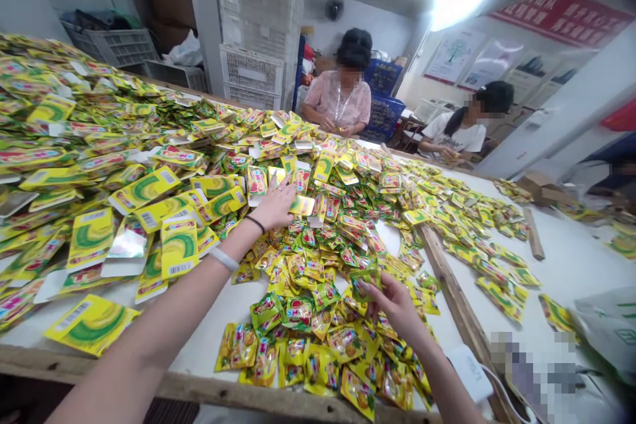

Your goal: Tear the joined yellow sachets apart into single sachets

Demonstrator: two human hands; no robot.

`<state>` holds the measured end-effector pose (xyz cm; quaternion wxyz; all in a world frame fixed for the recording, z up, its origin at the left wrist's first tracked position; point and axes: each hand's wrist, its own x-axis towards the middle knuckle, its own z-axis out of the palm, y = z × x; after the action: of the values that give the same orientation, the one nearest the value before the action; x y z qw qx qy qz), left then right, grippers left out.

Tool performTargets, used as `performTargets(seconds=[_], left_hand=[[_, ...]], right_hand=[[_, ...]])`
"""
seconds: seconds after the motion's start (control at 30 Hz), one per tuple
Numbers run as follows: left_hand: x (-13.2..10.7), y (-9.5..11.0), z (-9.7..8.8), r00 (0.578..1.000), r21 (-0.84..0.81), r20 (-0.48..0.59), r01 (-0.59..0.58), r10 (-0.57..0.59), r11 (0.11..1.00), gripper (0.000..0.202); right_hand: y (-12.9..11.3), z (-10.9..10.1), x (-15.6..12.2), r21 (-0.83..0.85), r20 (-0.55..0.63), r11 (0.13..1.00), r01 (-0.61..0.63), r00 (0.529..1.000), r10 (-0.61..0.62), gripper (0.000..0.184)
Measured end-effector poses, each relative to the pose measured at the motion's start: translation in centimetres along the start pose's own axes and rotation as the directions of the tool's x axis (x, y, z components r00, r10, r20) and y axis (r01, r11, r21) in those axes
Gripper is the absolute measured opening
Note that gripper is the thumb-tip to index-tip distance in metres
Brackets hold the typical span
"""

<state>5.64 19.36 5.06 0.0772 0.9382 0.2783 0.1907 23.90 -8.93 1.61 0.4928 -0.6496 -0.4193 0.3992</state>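
My left hand [275, 205] reaches far over the table, fingers spread flat on a yellow pouch [301, 205] at the edge of a big heap of empty yellow-green pouches [89, 165]. A black band and a white band sit on that wrist. My right hand [392, 303] is nearer to me, its fingers pinched on a small green-yellow filled sachet [366, 276]. Around it lies a spread of many small filled sachets [318, 338] on the white tabletop [218, 318].
Two other people sit at the far side, one in pink [342, 98], one in white [460, 132], hands busy. A wooden strip [450, 291] divides the table; a short wooden block [532, 233] lies right. Stacked white crates [258, 26] stand behind. The wooden table edge [223, 391] is near me.
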Motion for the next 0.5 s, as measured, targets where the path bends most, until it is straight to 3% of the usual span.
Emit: performTargets(seconds=[0.07, 0.13, 0.2, 0.23, 0.37, 0.43, 0.5], left_hand=[[-1.6, 2.4, 0.3, 0.998, -0.395, -0.003, 0.059, -0.066, 0.917, 0.041], [-3.3, 5.6, 1.1, 0.995, -0.757, 0.076, 0.098, -0.062, 0.647, 0.032], [-4.8, 8.7, 2.1, 0.987, -0.915, 0.162, 0.148, 0.008, 0.375, 0.028], [-5.4, 10.0, 2.7, 0.979, -0.941, 0.199, 0.176, 0.050, 0.290, 0.027], [-6.7, 12.9, 4.0, 0.945, -0.949, 0.297, 0.275, 0.139, 0.154, 0.032], [-7.0, 13.0, 4.2, 0.939, -0.946, 0.315, 0.300, 0.141, 0.122, 0.033], [-7.1, 12.7, 4.3, 0.936, -0.945, 0.315, 0.294, 0.157, 0.144, 0.032]], right_hand=[[-1.0, -0.1, 0.0, 0.109, -0.048, 0.993, 0.047, 0.998, -0.042, 0.027], [-2.7, -0.1, 0.3, 0.183, -0.127, 0.974, 0.129, 0.986, -0.107, 0.025], [-4.6, 0.3, 0.8, 0.185, -0.182, 0.956, 0.228, 0.964, -0.194, 0.023], [-5.6, 0.6, 1.1, 0.168, -0.195, 0.945, 0.282, 0.949, -0.249, 0.021], [-8.0, 2.0, 2.4, -0.023, -0.141, 0.886, 0.462, 0.876, -0.461, 0.018], [-8.2, 2.2, 2.7, -0.225, -0.032, 0.831, 0.508, 0.849, -0.527, 0.012], [-8.1, 2.0, 2.6, -0.403, 0.112, 0.755, 0.518, 0.846, -0.521, 0.008]])
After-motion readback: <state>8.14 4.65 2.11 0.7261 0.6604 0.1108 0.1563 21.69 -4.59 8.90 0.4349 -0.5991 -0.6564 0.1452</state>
